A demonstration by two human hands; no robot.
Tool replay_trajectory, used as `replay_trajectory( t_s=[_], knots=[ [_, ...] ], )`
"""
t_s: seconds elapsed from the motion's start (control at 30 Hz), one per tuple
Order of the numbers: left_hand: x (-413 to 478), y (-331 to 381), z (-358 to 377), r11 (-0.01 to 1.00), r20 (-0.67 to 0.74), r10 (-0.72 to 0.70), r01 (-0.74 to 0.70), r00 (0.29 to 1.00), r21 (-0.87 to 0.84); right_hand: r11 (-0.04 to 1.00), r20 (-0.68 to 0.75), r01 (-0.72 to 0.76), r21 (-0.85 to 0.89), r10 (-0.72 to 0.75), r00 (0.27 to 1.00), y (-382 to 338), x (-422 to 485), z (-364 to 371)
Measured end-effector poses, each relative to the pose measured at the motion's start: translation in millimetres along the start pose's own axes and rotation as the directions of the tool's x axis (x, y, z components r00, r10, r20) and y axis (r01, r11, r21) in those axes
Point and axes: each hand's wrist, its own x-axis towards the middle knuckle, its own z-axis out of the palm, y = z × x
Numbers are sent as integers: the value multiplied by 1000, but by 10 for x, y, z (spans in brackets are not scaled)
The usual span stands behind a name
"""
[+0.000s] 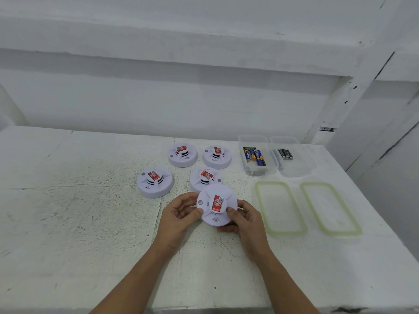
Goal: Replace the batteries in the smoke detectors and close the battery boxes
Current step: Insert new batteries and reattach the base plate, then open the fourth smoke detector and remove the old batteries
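Observation:
A round white smoke detector [215,206] with a red label is lifted a little above the table, face up towards me. My left hand [181,211] grips its left rim and my right hand [243,217] grips its right rim, thumb on top. Several more detectors lie on the table behind it: one close behind [205,177], one to the left [154,181], two at the back [182,154] [217,156]. A clear box [258,158] holds blue batteries. Beside it a second clear box [292,156] holds black batteries.
Two clear lids with green rims [280,207] [330,208] lie flat right of my hands. The white table [79,200] ends at a front edge near the bottom. A white wall rises behind and a ledge at the right.

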Motion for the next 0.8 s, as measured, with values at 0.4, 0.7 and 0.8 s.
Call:
replay_trajectory(
  t_s=[0.4, 0.7, 0.8],
  knots=[
    [-39, 4, 6, 999, -22, 16, -14, 1000, 51, 1000, 32, 24, 3, -24, 999, -24, -40, 25],
    [120, 340, -134, 984, -114, 142, -127, 983, 123, 987, 100, 138, -82, -130, 987, -274, 121, 355],
    [370, 566, -365, 963, -172, 195, -156, 965, 218, 972, 140, 176, -159, -154, 978, -448, 401, 675]
  ],
)
